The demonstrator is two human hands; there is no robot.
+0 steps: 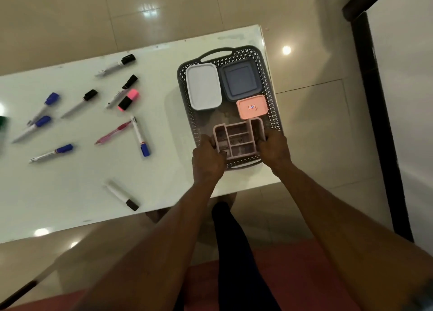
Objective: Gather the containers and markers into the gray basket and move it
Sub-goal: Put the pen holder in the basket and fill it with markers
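A: From the head view, what is seen on the counter (70, 193)?

B: A gray basket (273, 113) is set at the right end of it. Three lidded containers lie inside: a white box (203, 86) at the far left, a blue box (240, 80) at the far right, and a pink box (252, 106) just nearer than the blue one.

A: And the hands?

B: A pink divided tray (239, 137) is held at the near end of the basket. The left hand (207, 156) is closed on its left edge, the right hand (274, 150) on its right edge. Whether the tray rests on the basket floor cannot be told.

A: So each grip is closed on the tray?

B: Yes, fingers are curled over both edges.

A: Where are the markers?

B: They are scattered on the counter left of the basket, well apart from it. Black-capped markers (117, 65) lie farthest away, blue-capped markers (43, 106) at the far left, a pink highlighter (128, 99) and a pink pen (113, 132) nearer the middle. One black-capped marker (121, 195) lies near the front edge.
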